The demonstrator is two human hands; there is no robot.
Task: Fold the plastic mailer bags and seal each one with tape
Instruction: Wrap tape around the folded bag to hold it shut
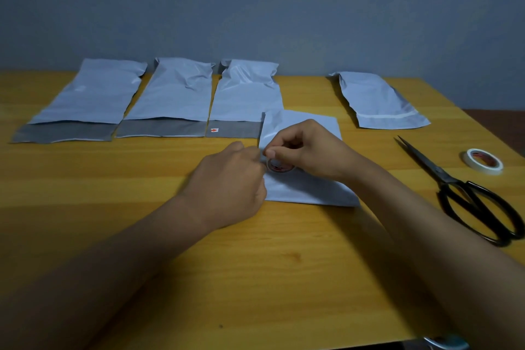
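I am working at the centre of the frame, where a folded white plastic mailer bag (306, 187) lies flat on the yellow wooden surface (255, 264). My right hand (306, 148) curls its fingers and thumb around a small roll of tape with a red core (279, 165) that sits on the bag near its left edge, and my left hand (230, 176) has its fingers bent in toward the roll, seemingly pinching the tape's free end, though the tape itself is too thin to make out. Across the upper left of the frame three unfolded white mailer bags with grey open flaps (167, 99) lie side by side, not yet done, and one sealed-looking white mailer bag (377, 102) rests at upper right. I judge the bag film to be very light, limp and slick: it will spring open or slide unless something presses the fold down, so I would hold it flat near the folded edge and not pick it up by a corner. The tape will likely cling to itself, so the free end wants a firm fingertip pinch. Black-handled scissors (466, 193) and a second white tape roll (483, 161) lie at right.
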